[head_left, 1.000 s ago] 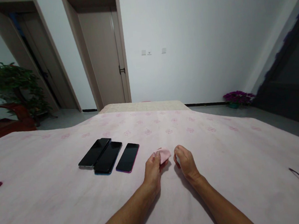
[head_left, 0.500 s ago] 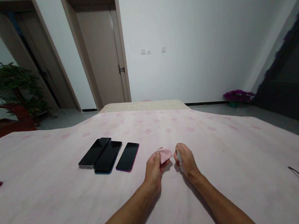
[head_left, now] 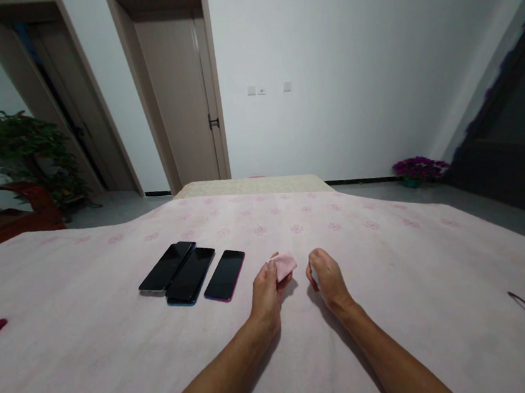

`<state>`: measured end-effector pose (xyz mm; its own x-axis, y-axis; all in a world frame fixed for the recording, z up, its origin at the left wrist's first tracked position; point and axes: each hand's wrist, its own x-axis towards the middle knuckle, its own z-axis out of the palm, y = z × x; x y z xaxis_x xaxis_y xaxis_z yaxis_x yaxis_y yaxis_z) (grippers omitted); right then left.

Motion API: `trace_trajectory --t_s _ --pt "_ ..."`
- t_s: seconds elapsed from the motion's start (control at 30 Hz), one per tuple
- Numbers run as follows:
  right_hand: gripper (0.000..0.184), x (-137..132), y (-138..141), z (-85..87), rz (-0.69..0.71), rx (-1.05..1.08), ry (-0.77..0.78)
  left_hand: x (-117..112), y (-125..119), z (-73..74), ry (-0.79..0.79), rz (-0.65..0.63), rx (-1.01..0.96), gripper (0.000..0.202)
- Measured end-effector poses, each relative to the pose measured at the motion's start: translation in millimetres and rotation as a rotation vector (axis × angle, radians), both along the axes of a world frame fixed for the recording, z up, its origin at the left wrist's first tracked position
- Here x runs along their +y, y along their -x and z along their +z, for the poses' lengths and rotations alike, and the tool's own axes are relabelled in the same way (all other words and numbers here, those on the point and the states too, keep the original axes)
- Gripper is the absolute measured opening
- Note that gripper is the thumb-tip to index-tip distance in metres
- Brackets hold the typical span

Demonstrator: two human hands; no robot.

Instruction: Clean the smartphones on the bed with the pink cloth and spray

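Pale-pink tablecloth [head_left: 144, 371] spreads wide; clocked from the small pink cloth [head_left: 285, 265], a leafy plant [head_left: 27, 146] stands at ten, dark phones [head_left: 191, 276] lie at nine, a door [head_left: 179, 92] at eleven. The left hand [head_left: 265, 287] clamps that cloth; whether the curled right hand [head_left: 328, 277], at three, grips anything, I can't tell. Purple flowers [head_left: 419, 168] sit at two.

No readable text or labels.

left grip [head_left: 265, 291] — bare | right grip [head_left: 329, 280] — bare | forearms [head_left: 224, 368] bare, tapering to the wrists [head_left: 265, 325]
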<state>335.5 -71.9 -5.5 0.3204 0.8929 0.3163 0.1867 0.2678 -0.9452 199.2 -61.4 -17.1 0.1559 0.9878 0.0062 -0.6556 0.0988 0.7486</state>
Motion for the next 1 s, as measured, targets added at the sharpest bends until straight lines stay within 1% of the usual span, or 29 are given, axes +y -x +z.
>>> trace_trajectory --t_s 0.17,0.33,0.47,0.63,0.87,1.0 --pt "0.028 0.9 1.9 -0.6 0.004 0.015 -0.010 0.0 0.1 0.0 0.004 0.001 0.006 0.054" --pt "0.036 1.2 3.3 -0.8 0.018 0.039 -0.026 -2.4 0.5 0.0 0.005 -0.005 0.020 0.055" --pt "0.030 1.6 3.0 -1.5 0.024 0.060 0.029 -2.6 -0.7 -1.3 -0.009 -0.008 0.013 0.056" --pt "0.025 0.6 2.1 1.9 0.010 0.032 0.036 -2.2 -1.8 -4.3 -0.001 -0.006 -0.002 0.056" --pt "0.026 2.1 2.3 0.6 -0.026 0.049 0.011 -2.7 0.1 -5.1 0.013 -0.018 0.002 0.054" --pt "0.025 0.7 1.8 0.1 -0.030 0.038 0.030 -1.3 1.3 -4.4 0.009 0.002 0.009 0.054"
